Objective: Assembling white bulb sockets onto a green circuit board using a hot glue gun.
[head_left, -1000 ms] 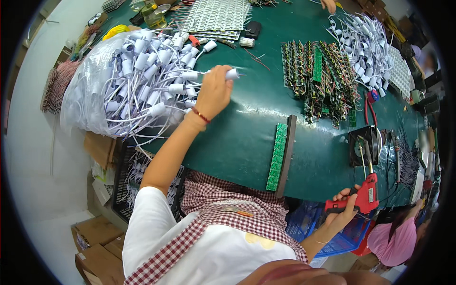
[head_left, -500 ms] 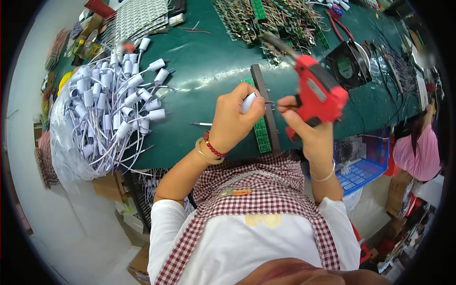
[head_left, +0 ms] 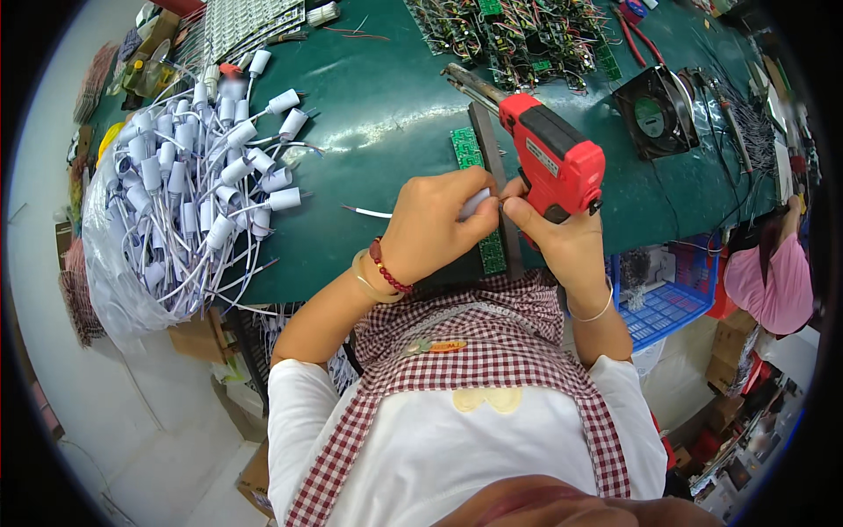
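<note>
My left hand (head_left: 439,211) is closed around a white cylindrical cable fitting (head_left: 475,204), and its white lead (head_left: 371,212) sticks out on the left. In my right hand (head_left: 562,237) is a red and black soldering gun (head_left: 553,158), its metal tip pointing up and to the far left. Thumb and finger of that same hand pinch at the thin wire ends by the fitting, touching or nearly touching my left fingers. Under both hands lies a dark bar (head_left: 486,132) with a green circuit board strip (head_left: 467,149) along its left side; my hands hide its middle.
A heap of white cable fittings (head_left: 189,193) in a clear plastic bag covers the left of the green table (head_left: 369,114). Wired circuit boards (head_left: 527,39) are piled at the back. A black fan (head_left: 650,114) stands right, above a blue basket (head_left: 667,307).
My right hand has moved left to meet the left hand at the fitting's wires. The soldering gun has shifted left with it and turned its tip further left.
</note>
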`<action>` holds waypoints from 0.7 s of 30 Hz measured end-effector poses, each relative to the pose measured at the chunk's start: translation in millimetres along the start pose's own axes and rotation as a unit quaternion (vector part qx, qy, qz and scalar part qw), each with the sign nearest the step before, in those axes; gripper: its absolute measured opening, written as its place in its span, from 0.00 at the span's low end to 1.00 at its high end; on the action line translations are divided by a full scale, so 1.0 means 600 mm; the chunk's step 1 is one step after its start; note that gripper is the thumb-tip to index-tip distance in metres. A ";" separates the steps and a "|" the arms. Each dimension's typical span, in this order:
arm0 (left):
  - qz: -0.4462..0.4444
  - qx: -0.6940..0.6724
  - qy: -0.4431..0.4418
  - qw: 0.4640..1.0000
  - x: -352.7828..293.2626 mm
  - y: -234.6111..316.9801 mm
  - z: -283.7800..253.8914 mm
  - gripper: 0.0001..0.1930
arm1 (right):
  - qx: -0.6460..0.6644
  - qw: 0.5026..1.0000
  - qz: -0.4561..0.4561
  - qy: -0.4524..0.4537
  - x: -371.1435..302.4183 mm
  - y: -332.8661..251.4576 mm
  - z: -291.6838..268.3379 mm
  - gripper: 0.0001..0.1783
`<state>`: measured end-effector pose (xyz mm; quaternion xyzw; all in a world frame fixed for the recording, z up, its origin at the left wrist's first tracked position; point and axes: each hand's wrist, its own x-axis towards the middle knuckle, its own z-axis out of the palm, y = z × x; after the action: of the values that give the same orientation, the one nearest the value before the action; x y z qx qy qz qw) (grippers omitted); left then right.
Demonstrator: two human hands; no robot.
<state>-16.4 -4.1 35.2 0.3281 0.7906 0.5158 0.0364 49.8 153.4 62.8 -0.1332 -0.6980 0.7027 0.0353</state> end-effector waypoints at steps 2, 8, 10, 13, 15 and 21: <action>0.006 -0.006 -0.014 1.000 0.001 0.002 -0.002 0.06 | -0.017 1.000 0.008 0.010 0.001 0.003 0.000 0.07; 0.000 0.030 -0.035 0.999 -0.003 -0.011 -0.003 0.05 | -0.047 0.999 -0.004 0.001 0.010 0.023 -0.005 0.08; -0.022 0.049 -0.033 0.998 0.006 -0.034 -0.013 0.05 | -0.053 0.998 -0.011 0.029 0.010 0.019 -0.007 0.07; -0.156 0.023 -0.043 0.986 0.033 -0.109 -0.039 0.07 | -0.038 0.997 0.004 0.063 0.001 0.016 -0.023 0.07; -0.216 -0.044 -0.073 0.973 0.054 -0.132 -0.046 0.09 | -0.015 0.997 0.045 0.065 -0.003 0.006 -0.039 0.06; -0.160 0.078 -0.057 0.982 0.077 -0.158 -0.028 0.09 | -0.049 0.992 0.101 0.051 -0.028 0.040 -0.072 0.08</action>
<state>-104.7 -15.9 -23.7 0.2282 0.8672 0.4208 0.1376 79.6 190.6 42.0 -0.2403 -0.7120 0.6598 -0.0072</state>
